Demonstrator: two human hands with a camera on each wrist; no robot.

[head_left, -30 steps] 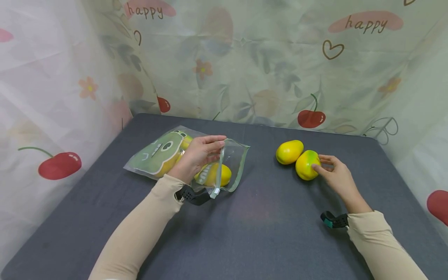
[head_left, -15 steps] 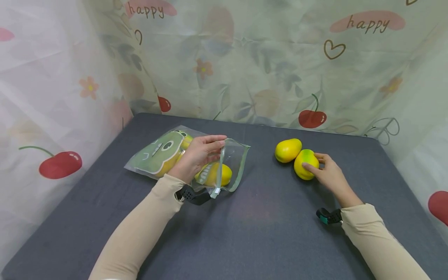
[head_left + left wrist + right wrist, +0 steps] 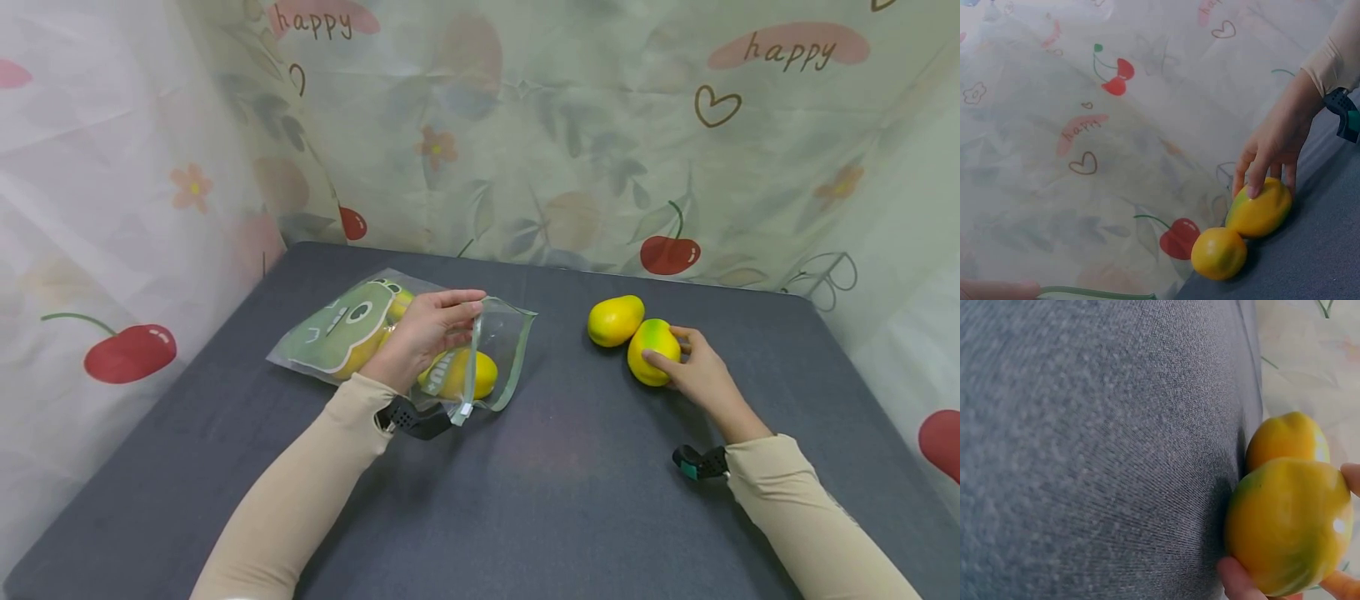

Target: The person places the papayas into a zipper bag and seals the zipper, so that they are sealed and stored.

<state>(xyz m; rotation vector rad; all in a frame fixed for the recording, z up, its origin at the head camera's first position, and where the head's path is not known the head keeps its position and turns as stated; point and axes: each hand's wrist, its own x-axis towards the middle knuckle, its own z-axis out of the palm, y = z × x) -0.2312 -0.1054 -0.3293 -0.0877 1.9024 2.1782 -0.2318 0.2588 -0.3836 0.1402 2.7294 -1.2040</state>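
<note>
In the head view, my left hand (image 3: 429,332) pinches the rim of a clear zip bag (image 3: 501,400) with a green cartoon frog printed on it. The bag's mouth faces right. Inside it, a yellow mango (image 3: 484,375) lies near the mouth, and more yellow shows behind the print. On the right, my right hand (image 3: 703,372) grips a yellow-green mango (image 3: 649,357), thumb in front and fingers around the far side. A second loose mango (image 3: 615,322) lies right against it, behind and to the left. The right wrist view shows the held mango (image 3: 1288,525) low over the cloth.
A dark grey cloth (image 3: 555,500) covers the table. Behind and at both sides hang pale printed curtains (image 3: 525,167). A thin wire stand (image 3: 823,275) shows at the back right corner.
My right hand has shifted a little left with the mango, its fingers settling further around it. The other mango has been nudged slightly left and back. My left hand and the bag stay put.
</note>
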